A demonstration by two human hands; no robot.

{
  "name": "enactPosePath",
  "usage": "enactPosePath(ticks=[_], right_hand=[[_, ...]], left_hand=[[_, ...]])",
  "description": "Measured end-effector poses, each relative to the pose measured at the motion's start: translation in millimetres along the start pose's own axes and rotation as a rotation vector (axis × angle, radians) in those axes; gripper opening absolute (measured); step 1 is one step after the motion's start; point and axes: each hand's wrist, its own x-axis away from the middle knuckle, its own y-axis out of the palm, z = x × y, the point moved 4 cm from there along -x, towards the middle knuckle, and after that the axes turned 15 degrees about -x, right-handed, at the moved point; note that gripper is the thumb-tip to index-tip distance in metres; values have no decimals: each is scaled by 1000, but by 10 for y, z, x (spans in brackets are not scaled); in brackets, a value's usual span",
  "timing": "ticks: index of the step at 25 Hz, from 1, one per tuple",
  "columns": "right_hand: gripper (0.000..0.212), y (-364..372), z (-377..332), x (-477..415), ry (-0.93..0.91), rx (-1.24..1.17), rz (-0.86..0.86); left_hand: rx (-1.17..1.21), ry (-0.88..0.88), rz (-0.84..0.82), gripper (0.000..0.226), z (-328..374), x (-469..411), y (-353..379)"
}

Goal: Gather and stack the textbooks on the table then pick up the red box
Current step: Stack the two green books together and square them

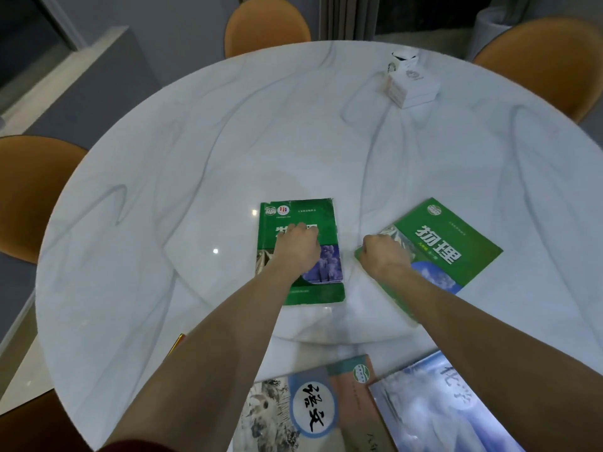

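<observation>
Four textbooks lie on the round white marbled counter point(195, 151). Two green ones sit mid-counter, just beyond the person's reach-out; two more lie at the near edge.

Left green textbook point(301, 288): flat, cover up, roughly square to the viewer. The left hand point(298, 247) rests on its cover, palm down, fingers curled over the title area; whether they press or merely rest, I cannot tell.

Right green textbook point(447, 243): flat, cover up, rotated so its top points away and to the left, apart from the first by a strip of bare counter. The right hand point(385, 252) is on its near-left corner, fingers bent and closed around that corner edge; the fingertips are hidden, so the exact grip is not visible.

Near edge: a textbook with an ink-painting cover and a white oval label point(293, 415), and beside it on the right a pale blue textbook point(440, 415), which appears to overlap the first one's right side. Both are partly cut off by the frame.

Far right of the counter: a white box point(412, 88) with a small dark-topped item point(404, 58) behind it; contents not visible.

Red box: only a thin red-and-yellow sliver point(177, 342) shows at the left forearm's edge, near the left rim; identity uncertain.

Orange chairs point(267, 27) stand around the counter.
</observation>
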Motion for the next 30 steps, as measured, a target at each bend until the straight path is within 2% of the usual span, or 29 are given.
enactPosePath(ticks=[3,10,16,20,23,27,30], right_hand=[[30,-194,291,20,36,79,66],[27,-477,1234,106,219,-28,196],[29,-485,1706,198,263,-8,284],[36,-304,1823,239,277,1,282],[38,-213,1856,226,294,-112,327],[34,-166,1908,207,288,-405,409],[38,-170,1952,216,307,-552,449]], left_hand=[[1,86,25,31,303,-121,-81],[-5,216,11,36,1064,-442,-72],[-11,245,-5,39,1456,-687,14],[0,189,-77,40,1515,-793,184],[44,122,-94,46,1552,-811,250],[239,15,-143,57,1537,-931,227],[435,84,-280,33,1476,-1019,242]])
